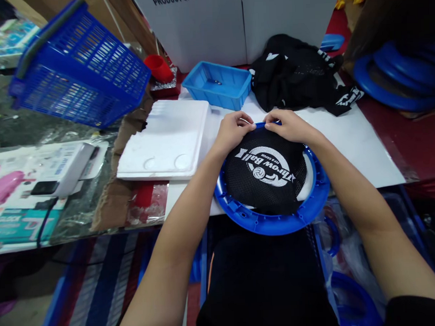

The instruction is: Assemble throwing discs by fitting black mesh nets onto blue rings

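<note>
One blue bin [215, 95], black fabric [296, 77] | beyond blue ring [276, 224] | foam slab [168, 136] left

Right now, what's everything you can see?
Ring: one, blue, centre
Net: one, black, across ring
Bin: one, light blue, behind ring
Cloth pile: one, black, beside bin
Foam: one, white, left of ring
Sheet: seemingly one, white, under ring
Basket: one, blue, upper left
Cup: one, red, beside basket
Box: one, pale, back
Stacked rings: several, blue, right
Lower rings: several, blue, lower right
Packaging: some, multicoloured, left
Left hand: one, bare, on rim
Right hand: one, bare, on rim
</note>
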A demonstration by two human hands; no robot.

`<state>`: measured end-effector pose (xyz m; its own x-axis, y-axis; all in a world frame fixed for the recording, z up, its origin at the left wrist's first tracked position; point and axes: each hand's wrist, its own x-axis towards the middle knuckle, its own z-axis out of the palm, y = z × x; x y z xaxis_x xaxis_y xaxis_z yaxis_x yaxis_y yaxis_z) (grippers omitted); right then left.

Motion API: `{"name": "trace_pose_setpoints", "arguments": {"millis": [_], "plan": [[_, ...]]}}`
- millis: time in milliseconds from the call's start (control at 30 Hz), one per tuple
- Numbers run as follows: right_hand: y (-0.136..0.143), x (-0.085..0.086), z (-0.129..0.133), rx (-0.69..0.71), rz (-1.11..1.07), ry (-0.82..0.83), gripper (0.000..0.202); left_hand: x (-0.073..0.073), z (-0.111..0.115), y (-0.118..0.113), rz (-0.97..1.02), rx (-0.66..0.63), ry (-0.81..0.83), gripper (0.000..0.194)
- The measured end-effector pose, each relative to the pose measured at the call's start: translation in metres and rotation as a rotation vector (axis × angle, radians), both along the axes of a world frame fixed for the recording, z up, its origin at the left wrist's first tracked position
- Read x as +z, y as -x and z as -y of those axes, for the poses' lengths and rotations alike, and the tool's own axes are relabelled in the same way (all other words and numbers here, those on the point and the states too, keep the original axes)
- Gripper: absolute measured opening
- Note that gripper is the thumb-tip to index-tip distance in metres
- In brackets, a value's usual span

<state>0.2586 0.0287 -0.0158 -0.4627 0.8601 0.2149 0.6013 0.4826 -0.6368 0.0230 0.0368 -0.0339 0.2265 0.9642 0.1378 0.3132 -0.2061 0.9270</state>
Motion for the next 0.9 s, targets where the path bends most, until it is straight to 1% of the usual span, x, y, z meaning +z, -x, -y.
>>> {"name": "trace_pose_setpoints", "arguments": {"millis": [100, 167, 333, 400, 533, 600, 667, 733, 833, 900], "plan": [[0.003, -0.004, -0.001, -0.028, 0.05, -0.045, 0.014, -0.001, 0.0, -0.001, -0.031, 0.022, -0.045, 0.015], [0.005, -0.005, -0.002, -0.049, 0.091, -0.059, 0.013, 0.0, 0.001, 0.001, -0.038, 0.026, -0.037, 0.016], [0.008, -0.004, -0.004, -0.092, 0.116, -0.009, 0.014, 0.005, 0.003, 0.007, -0.01, -0.005, 0.14, 0.02], [0.007, -0.003, -0.006, -0.093, 0.103, 0.028, 0.014, 0.005, 0.004, 0.007, -0.024, -0.001, 0.132, 0.022], [0.002, 0.001, -0.008, -0.06, 0.022, 0.182, 0.015, 0.003, 0.004, 0.004, -0.087, 0.023, 0.026, 0.019], [0.001, 0.002, -0.007, -0.069, -0.009, 0.231, 0.014, 0.004, 0.005, 0.004, -0.073, 0.018, 0.016, 0.018], [0.003, 0.004, -0.004, -0.103, -0.009, 0.225, 0.014, 0.006, 0.006, 0.005, -0.033, -0.003, 0.048, 0.018], [0.005, 0.006, -0.002, -0.135, 0.017, 0.181, 0.014, 0.007, 0.006, 0.007, -0.013, -0.032, 0.076, 0.018], [0.008, 0.008, -0.004, -0.146, 0.087, 0.127, 0.012, 0.009, 0.005, 0.008, -0.044, -0.065, 0.052, 0.014], [0.009, 0.01, -0.011, -0.125, 0.134, 0.141, 0.01, 0.009, 0.004, 0.008, -0.079, -0.069, 0.023, 0.012]]}}
